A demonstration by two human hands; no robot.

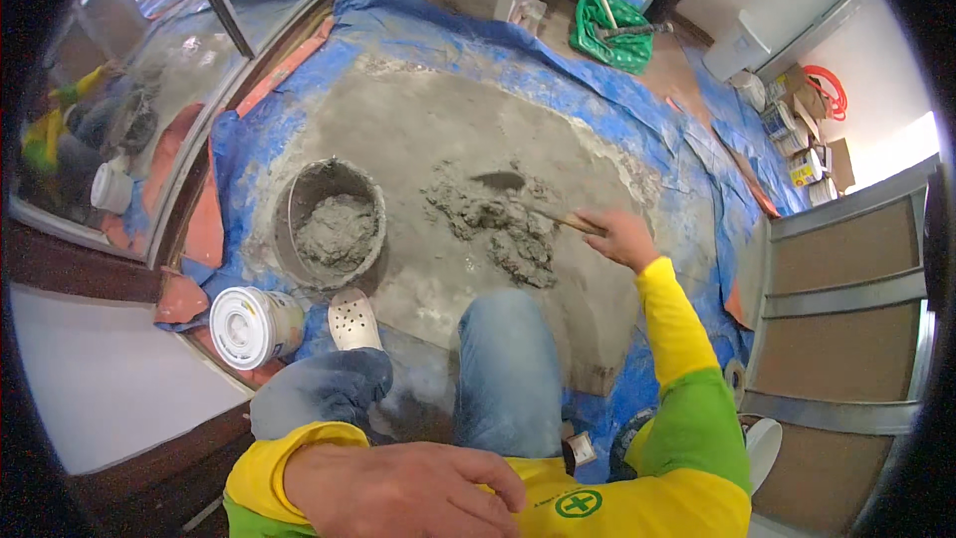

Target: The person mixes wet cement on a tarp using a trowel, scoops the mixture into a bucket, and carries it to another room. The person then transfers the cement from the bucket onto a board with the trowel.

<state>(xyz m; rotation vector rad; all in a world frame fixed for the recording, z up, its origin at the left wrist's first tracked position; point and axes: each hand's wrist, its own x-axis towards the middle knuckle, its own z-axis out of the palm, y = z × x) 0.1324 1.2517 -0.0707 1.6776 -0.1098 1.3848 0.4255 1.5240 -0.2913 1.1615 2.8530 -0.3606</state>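
Observation:
My right hand is closed around the wooden handle of a trowel. Its far end reaches into a loose heap of wet grey mortar; a dark rounded shape there looks like the blade, partly covered. The heap lies on a flat, mortar-smeared board or sheet. Close to my body at the bottom, my left hand hangs back up with loosely bent fingers, nothing seen in it, its fingertips partly cut off. Left of the heap stands a black bucket with mortar inside.
A white lidded pail stands beside my shoe. Blue tarp surrounds the mortar area. A green bag lies far right, with containers along the wall. Glass sliding doors border the left, a metal-framed panel the right.

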